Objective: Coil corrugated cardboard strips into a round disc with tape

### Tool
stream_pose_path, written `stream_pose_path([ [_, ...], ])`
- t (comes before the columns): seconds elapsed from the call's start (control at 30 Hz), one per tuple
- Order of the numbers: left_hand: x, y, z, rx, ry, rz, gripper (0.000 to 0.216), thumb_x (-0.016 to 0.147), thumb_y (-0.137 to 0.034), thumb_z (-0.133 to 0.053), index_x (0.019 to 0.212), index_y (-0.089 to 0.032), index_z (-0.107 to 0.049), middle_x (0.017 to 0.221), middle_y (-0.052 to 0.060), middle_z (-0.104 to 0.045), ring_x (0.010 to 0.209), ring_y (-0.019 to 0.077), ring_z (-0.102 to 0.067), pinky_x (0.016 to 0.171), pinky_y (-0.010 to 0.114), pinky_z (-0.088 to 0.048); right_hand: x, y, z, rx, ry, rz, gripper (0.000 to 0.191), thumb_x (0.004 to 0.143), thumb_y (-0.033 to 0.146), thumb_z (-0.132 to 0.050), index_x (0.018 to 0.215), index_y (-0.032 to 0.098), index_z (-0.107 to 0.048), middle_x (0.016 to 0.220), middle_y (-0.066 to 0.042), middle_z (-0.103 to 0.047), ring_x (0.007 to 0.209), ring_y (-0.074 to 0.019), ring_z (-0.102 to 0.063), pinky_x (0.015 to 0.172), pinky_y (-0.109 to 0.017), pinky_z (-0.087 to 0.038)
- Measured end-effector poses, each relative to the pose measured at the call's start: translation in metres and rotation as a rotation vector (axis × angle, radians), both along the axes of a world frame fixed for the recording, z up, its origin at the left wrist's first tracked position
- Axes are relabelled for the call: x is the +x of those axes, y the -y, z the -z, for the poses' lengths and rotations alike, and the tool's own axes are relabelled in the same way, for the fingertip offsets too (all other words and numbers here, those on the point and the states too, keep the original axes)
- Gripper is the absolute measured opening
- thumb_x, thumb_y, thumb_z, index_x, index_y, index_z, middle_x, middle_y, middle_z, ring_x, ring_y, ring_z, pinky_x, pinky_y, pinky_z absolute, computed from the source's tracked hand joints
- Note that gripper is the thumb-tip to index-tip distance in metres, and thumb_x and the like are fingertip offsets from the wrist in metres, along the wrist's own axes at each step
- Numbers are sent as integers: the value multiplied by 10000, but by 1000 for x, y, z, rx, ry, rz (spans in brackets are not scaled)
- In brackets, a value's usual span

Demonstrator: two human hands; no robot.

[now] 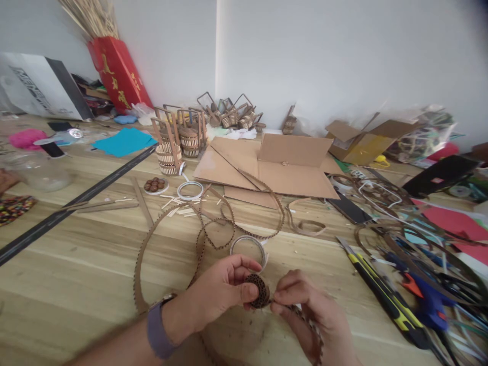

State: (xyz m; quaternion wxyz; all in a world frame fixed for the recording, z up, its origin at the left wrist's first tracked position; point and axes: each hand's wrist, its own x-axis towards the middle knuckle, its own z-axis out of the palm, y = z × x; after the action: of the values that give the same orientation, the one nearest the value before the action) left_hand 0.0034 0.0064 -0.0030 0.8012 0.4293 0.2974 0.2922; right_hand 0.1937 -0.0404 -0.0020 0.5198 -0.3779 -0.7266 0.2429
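My left hand (pixel 224 290) pinches a small tight coil of corrugated cardboard strip (pixel 260 290) between thumb and fingers, low in the middle of the view. My right hand (pixel 308 310) is closed on the loose end of the same strip (pixel 301 311) just right of the coil. A long corrugated strip (pixel 213 229) loops over the wooden table (pixel 76 264) behind my hands. A white tape ring (pixel 248 248) lies just beyond my left fingers. A purple band sits on my left wrist.
Flat cardboard sheets (pixel 267 170) lie mid-table, small woven baskets (pixel 179 140) behind them. A yellow-black utility knife (pixel 381 292), a blue glue gun (pixel 427 300) and scissors clutter the right. A long black ruler (pixel 76 201), a blue sheet (pixel 124 141) and a red bag (pixel 118 73) are at left.
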Motion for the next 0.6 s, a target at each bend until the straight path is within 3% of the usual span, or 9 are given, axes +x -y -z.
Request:
stream_pose_path([
  [0.33,-5,2,-2,39,-9,64,659,599,-544,-868,1033,-152,-564,768,-30,-594,671,103,-516,641,229,-374,4,-5,7,-76,-3,-21,64,812,227,-742,812,260,-687,729,-6,-589,643,-155,-589,571,-255,-497],
  [0.5,-7,2,-6,125,-51,75,638,635,-557,-841,1052,-162,-563,787,-26,-589,715,122,-522,657,234,-369,-2,-3,6,-388,-249,-62,229,739,387,-806,854,260,-655,800,5,-575,678,-144,-572,578,-229,-481],
  [0.6,-9,3,-8,203,-83,70,591,693,-535,-808,1078,-163,-559,815,-10,-602,723,133,-526,646,234,-366,-5,-3,9,-611,-358,-93,318,678,434,-841,784,228,-623,703,28,-573,601,-121,-538,528,-206,-439],
])
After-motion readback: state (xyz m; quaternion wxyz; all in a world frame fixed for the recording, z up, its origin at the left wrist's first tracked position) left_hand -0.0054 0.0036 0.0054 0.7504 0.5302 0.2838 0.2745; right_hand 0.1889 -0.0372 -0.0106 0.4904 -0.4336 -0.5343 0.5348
